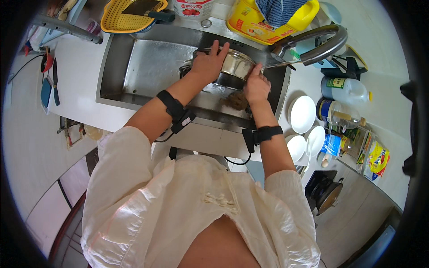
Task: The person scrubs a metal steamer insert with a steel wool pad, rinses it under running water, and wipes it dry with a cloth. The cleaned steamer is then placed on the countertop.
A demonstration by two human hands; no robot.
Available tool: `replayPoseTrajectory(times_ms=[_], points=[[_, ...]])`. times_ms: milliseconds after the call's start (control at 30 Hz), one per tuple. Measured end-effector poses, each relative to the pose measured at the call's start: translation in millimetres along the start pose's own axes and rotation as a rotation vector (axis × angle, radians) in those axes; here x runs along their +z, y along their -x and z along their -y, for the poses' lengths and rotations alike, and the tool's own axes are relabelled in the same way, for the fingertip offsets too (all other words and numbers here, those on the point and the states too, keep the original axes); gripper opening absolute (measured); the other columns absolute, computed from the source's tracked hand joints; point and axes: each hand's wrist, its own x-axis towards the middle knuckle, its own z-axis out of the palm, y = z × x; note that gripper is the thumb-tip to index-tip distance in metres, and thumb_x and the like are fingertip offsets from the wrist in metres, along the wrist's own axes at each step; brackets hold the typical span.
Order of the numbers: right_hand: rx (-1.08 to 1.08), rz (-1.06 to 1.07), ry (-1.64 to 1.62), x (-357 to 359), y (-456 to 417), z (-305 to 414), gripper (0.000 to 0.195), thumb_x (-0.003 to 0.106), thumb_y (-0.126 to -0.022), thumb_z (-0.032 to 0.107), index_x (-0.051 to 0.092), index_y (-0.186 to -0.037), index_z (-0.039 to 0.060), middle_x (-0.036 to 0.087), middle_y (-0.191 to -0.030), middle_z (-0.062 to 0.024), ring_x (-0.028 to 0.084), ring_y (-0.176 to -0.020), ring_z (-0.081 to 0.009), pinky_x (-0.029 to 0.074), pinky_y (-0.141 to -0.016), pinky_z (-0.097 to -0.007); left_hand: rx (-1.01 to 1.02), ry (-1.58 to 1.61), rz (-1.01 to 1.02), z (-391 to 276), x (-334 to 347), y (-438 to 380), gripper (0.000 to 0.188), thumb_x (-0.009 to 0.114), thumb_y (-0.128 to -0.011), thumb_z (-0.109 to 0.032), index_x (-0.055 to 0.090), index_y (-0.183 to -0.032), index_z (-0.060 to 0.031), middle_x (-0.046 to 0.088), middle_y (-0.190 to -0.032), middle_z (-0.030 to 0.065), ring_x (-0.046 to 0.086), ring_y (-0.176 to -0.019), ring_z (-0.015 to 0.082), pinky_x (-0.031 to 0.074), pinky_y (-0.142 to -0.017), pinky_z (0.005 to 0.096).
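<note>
In the stainless steel sink (161,63), a shiny metal pot (236,63) is tilted on its side between my hands. My left hand (209,65) holds its left side, with two fingers reaching over the far edge. My right hand (257,87) grips its right side close to the water stream (280,64), which runs from the curved faucet (323,50). Under the pot is a dark round vessel (231,82), partly hidden. A brown scrubbing pad (236,100) lies on the sink floor near my right wrist.
A yellow basket (125,16) holding a cleaver (140,8) and a yellow jug (254,21) stand behind the sink. White bowls (301,114) and several bottles (345,90) line the right counter. A knife (56,82) lies at left.
</note>
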Motion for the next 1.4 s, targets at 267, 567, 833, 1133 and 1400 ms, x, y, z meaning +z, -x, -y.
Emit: replayPoseTrajectory(times_ms=[267,567,833,1133,1400], points=[[-0.386,-0.435,0.093,-21.0,-14.4,47.8,0.054,0.055,-0.081,0.014,0.042,-0.133,0.0058,0.051,-0.125,-0.0174,0.060,-0.093,-0.0307,0.052,-0.074,-0.0386,-0.075,0.127,-0.247,59.4,42.4,17.2,0.072,0.058,-0.075,-0.005,0.027,-0.140,-0.0091,0.041,-0.137,0.0171,0.065,-0.083,0.0373,0.055,-0.067,0.0432],[-0.469,-0.004,-0.579,-55.8,-14.2,-3.8,0.064,0.075,-0.072,0.037,0.052,-0.126,0.0119,0.051,-0.133,-0.0104,0.055,-0.114,-0.0268,0.046,-0.092,-0.0325,-0.082,0.247,-0.324,86.2,47.9,34.8,0.087,0.058,-0.069,0.000,0.019,-0.145,-0.0160,0.037,-0.142,0.0134,0.063,-0.089,0.0365,0.054,-0.068,0.0436],[-0.166,0.028,-1.466,-14.4,-23.9,-25.3,0.036,0.070,-0.081,0.022,0.063,-0.114,0.0105,0.050,-0.133,-0.0087,0.051,-0.117,-0.0217,0.040,-0.099,-0.0310,-0.034,0.470,-0.441,95.2,51.7,32.4,0.087,0.054,-0.069,0.004,0.020,-0.146,-0.0189,0.038,-0.142,0.0150,0.059,-0.098,0.0397,0.051,-0.078,0.0446],[0.104,0.090,-1.492,-30.8,-7.4,-19.0,0.050,0.067,-0.085,0.028,0.052,-0.129,0.0070,0.049,-0.132,-0.0064,0.045,-0.120,-0.0163,0.032,-0.101,-0.0265,-0.240,0.941,-0.408,92.7,54.2,40.8,0.066,0.050,-0.081,0.007,0.031,-0.142,-0.0103,0.048,-0.132,0.0204,0.053,-0.114,0.0344,0.048,-0.088,0.0359],[0.441,0.241,-1.611,29.7,-16.7,-35.7,0.035,0.061,-0.090,0.024,0.057,-0.120,0.0048,0.063,-0.110,-0.0036,0.055,-0.096,-0.0165,0.041,-0.089,-0.0296,-0.328,1.381,-0.395,83.8,49.5,49.8,0.057,0.050,-0.081,0.008,0.038,-0.136,0.0015,0.053,-0.128,0.0112,0.050,-0.116,0.0196,0.035,-0.100,0.0277]])
